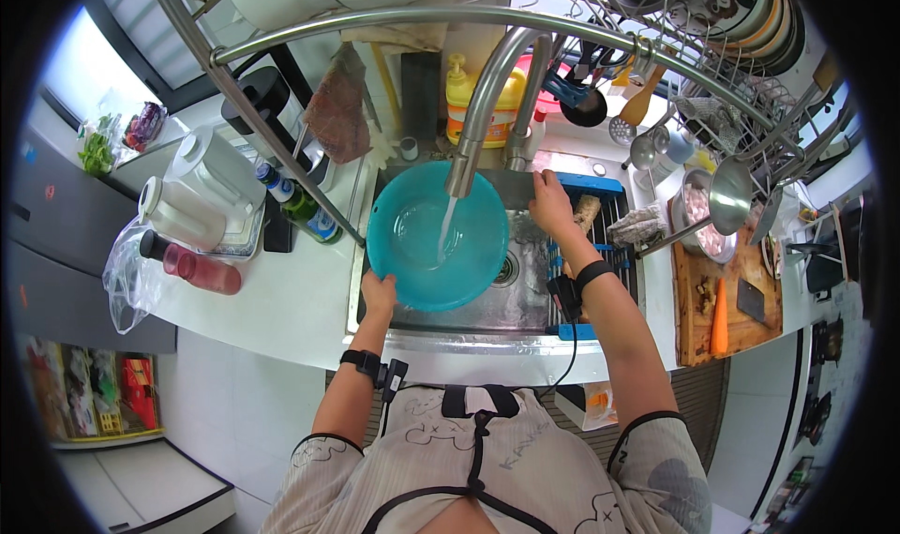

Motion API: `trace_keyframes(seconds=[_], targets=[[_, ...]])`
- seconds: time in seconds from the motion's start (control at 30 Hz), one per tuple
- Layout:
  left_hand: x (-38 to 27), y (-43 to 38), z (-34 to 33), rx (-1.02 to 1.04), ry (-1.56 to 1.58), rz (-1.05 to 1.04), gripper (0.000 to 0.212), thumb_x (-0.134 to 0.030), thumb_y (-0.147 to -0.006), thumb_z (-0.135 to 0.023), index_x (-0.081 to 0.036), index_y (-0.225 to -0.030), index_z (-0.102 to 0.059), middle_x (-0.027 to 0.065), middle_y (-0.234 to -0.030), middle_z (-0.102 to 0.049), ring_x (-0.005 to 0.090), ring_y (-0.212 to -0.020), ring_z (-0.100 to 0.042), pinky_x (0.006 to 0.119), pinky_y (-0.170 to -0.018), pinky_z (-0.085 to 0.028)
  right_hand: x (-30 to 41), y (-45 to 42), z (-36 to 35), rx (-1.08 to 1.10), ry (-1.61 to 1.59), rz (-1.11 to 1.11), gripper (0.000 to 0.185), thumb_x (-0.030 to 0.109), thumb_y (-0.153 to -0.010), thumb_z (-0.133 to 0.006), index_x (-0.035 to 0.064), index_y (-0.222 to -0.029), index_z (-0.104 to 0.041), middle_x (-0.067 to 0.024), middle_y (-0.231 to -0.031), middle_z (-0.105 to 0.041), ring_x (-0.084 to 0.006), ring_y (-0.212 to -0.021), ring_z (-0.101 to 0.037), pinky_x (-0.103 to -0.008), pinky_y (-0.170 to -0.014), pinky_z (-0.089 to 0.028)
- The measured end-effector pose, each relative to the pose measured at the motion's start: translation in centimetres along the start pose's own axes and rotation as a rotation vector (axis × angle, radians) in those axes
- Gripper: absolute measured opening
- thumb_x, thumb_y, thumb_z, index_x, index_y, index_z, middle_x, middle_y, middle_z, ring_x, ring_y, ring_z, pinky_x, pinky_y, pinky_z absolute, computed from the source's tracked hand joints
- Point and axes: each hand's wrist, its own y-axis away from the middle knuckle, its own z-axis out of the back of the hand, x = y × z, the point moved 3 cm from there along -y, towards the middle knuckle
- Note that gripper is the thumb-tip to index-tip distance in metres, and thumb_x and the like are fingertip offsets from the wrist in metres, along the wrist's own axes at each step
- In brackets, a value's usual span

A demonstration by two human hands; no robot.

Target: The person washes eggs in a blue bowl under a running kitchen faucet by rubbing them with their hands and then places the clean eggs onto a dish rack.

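My left hand (380,293) grips the near-left rim of a teal plastic basin (422,274) in the stainless-steel sink (524,305). Water (445,228) runs from the faucet (489,105) into the basin, where a shallow pool shows. My right hand (552,200) reaches to the back edge of the sink, right of the faucet base. Its fingers point away from me, and what they touch there is unclear. Just right of that hand, a blue-ended draining rack (587,182) spans the sink and holds a pale brown, root-like piece (586,214).
A wooden cutting board (692,337) at right bears a carrot (719,319) and a metal bowl of raw meat (703,217). At left stand a green bottle (309,210), white pitchers (211,175) and a pink bottle (211,270). A steel rack rail (422,15) crosses overhead.
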Motion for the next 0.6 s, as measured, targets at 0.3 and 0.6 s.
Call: trace_keyframes(seconds=[0.3,0.6], targets=[[-0.3,2.1,0.1,0.304,0.455,0.587,0.025,0.000,-0.066,-0.048,0.008,-0.090,-0.044,0.0180,-0.081,-0.053,0.0265,-0.060,-0.057,0.039,-0.046,-0.050,9.2,2.1,-2.9,0.413,-0.884,-0.030,0.035,0.005,-0.066,-0.057,0.0010,-0.101,-0.051,-0.0177,-0.100,-0.051,-0.0278,-0.092,-0.050,-0.0337,-0.081,-0.038],[-4.9,2.3,1.6,0.555,0.113,0.542,0.025,-0.003,-0.064,-0.052,0.008,-0.086,-0.049,0.0179,-0.070,-0.055,0.0265,-0.057,-0.058,0.037,-0.048,-0.052,9.1,0.5,-4.0,0.440,-0.789,-0.202,0.048,0.006,-0.062,-0.060,0.0017,-0.108,-0.045,-0.0096,-0.097,-0.054,-0.0218,-0.088,-0.051,-0.0306,-0.074,-0.041]])
